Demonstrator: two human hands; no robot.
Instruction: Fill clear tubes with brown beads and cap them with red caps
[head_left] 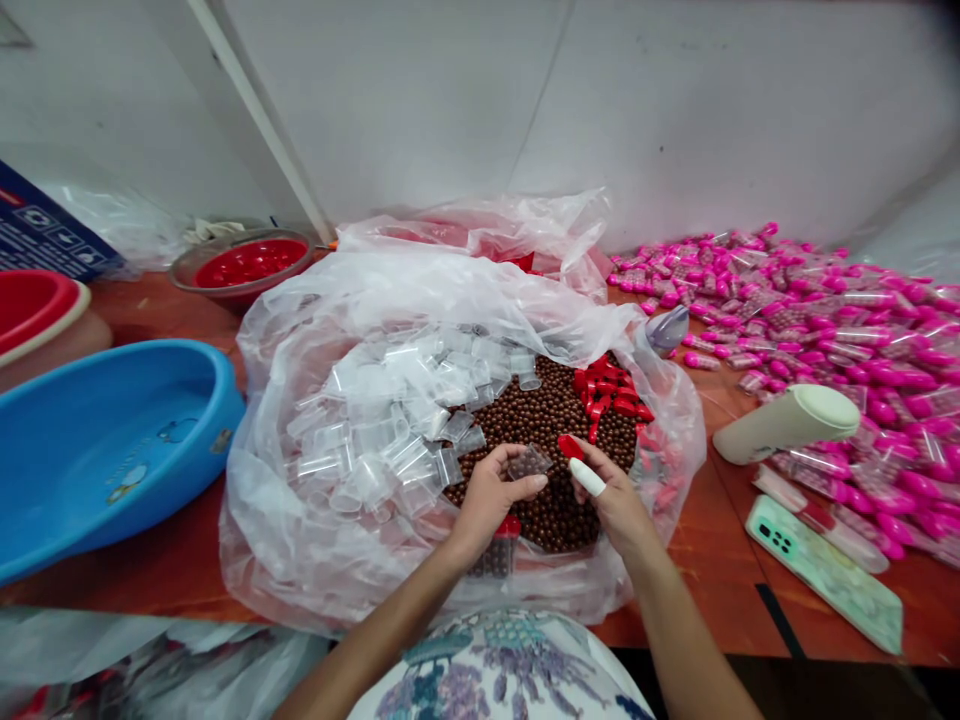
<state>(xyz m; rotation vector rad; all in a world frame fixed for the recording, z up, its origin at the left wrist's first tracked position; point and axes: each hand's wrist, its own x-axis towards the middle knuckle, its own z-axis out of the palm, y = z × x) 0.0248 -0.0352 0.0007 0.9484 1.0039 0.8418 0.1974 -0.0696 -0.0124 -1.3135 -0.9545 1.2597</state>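
My left hand (495, 498) is closed around a small clear plastic cup (529, 461); I cannot tell what is inside it. Close by on the right, my right hand (606, 490) pinches a red cap (570, 446), and a white cover sits on its thumb. Both hands are over a heap of brown beads (555, 515) in a large clear plastic bag (277, 540). Left of the beads lies a pile of clear cups (405, 400). Red caps (611, 385) are heaped at the bag's right side. A filled cup with a red cap (495, 550) rests below my left hand.
A blue basin (187, 390) stands on the left, with a bowl of red pieces (251, 262) behind it. Pink-capped tubes (840, 320) cover the table's right side. Nearer are a beige cylinder (772, 425) and a phone (825, 575). A wall rises behind.
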